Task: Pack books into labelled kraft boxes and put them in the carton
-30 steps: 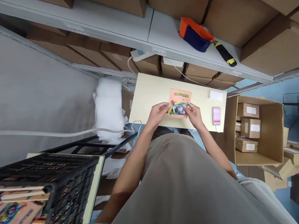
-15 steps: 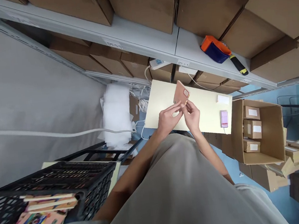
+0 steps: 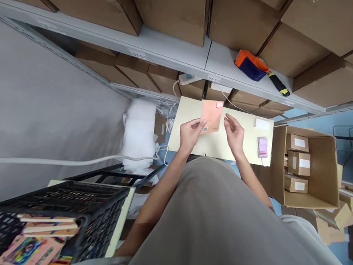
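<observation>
My left hand (image 3: 192, 136) pinches a thin peach-coloured book (image 3: 212, 114) by its lower left side, thumb on the face toward me. That face has small print, a barcode near the bottom and a red-edged white label at the upper right corner. Just right of the book, my right hand (image 3: 234, 133) is apart from it, fingers loosely bent and holding nothing. Both hands are over a pale yellow table (image 3: 180, 111). Books with similar peach covers (image 3: 35, 254) lie in a black plastic crate (image 3: 94, 223) at the lower left.
On the table's right are a phone (image 3: 262, 147) and a white block (image 3: 262, 124). Beside it stands an open carton (image 3: 323, 164) holding small parcels. A shelf (image 3: 175, 51) with boxes and a tape dispenser (image 3: 253, 64) runs behind. White wrap (image 3: 140, 131) stands left; a cable (image 3: 73, 158) crosses there.
My right hand has come off the book and moved right. The book has turned from a slant to face me, held by my left hand alone. The camera view has shifted slightly.
</observation>
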The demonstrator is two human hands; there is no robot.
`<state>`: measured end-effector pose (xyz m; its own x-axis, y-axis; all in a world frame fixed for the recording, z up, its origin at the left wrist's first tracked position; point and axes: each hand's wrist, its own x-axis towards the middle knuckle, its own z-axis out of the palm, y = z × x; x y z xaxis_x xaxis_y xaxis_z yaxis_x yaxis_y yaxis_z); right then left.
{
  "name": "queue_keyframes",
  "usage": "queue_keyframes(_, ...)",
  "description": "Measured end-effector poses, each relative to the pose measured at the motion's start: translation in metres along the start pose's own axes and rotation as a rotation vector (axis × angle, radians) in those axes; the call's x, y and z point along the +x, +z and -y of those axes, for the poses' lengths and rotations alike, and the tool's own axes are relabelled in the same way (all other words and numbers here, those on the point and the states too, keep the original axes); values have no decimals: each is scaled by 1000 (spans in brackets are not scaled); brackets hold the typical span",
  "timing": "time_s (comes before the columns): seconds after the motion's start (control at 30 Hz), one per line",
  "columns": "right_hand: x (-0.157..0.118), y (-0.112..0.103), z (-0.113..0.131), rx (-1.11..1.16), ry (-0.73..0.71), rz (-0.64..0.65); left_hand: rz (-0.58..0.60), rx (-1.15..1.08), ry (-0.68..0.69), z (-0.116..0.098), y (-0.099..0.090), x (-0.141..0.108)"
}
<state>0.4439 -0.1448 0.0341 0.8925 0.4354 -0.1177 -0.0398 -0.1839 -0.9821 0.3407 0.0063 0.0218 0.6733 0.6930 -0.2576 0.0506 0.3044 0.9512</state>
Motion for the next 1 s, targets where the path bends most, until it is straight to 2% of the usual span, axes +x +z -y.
queue_keyframes(0.07,-5,3,0,11,-7,31,-56,60,67,-1,15,-12)
queue_keyframes(0.1,-7,5,0,31,-3,72,-47,97,108,0,21,-19)
queue_keyframes(0.23,-10,-1,-6,94,22,138,101,279,259,7,38,-38)
queue_keyframes(0.3,-7,-12,-12,102,59,148,68,299,226,16,34,-37)
queue_keyframes(0.4,-3,-31,-20,139,111,233,-67,269,135,29,18,-25)
queue_keyframes(0.43,-3,-36,-21,152,124,267,-53,248,95,32,12,-22)
queue_keyframes(0.53,-3,-48,-22,157,133,330,94,162,10,35,1,-17)
queue_keyframes(0.6,-3,-54,-20,132,83,349,149,162,66,29,0,-19)
queue_keyframes(0.7,-2,-59,-14,78,-46,360,152,310,240,17,3,-24)
queue_keyframes(0.8,-1,-61,-10,47,-117,348,146,441,342,8,3,-27)
queue_keyframes(0.9,-2,-56,-15,55,-110,347,170,400,359,8,-3,-27)
queue_keyframes(1.0,-6,-45,-22,73,-17,299,114,298,291,13,-15,-26)
